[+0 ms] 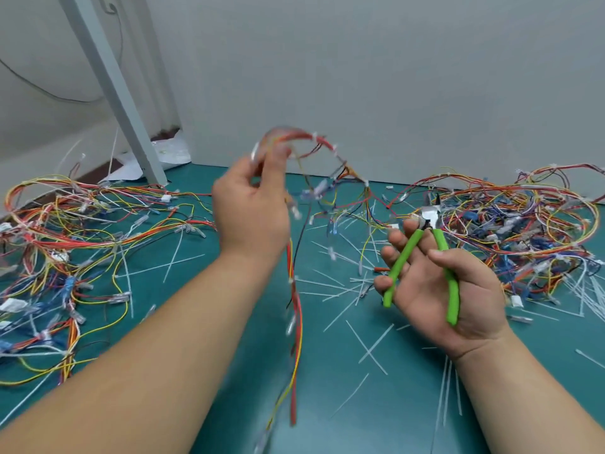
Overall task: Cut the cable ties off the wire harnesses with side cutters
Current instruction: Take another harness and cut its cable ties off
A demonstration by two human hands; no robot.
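Harness (295, 326): its loose tail of red, yellow and black wires hangs nearest, above the table (376, 427), and runs up to the left hand (252, 208), which holds it lifted over the middle of the table. Cut ties (371, 350) lie scattered on the table below and to the right.

To the right, the right hand (442, 290) lies palm up with its grip closed on the cutters (404, 260). The fingers curl round the left green handle and the thumb lies over the right one. The handles are spread. The blades point away, clear of the harness.

Farther off, the left grip pinches the harness at the top of its arc between thumb and fingertips, though blur hides the exact hold. Beyond the hand, the bundle loops right and down, with white ties (334, 148) on it.

The harness looks light and limp, so it will sag and swing wherever it is not held. I judge the best hold is on the bundle just beside a tie, keeping it taut so that the blades catch the strap and not the thin, easily nicked wires.

More harnesses lie in a left pile (49, 224) and a right pile (523, 224), with the wall (360, 77) behind.
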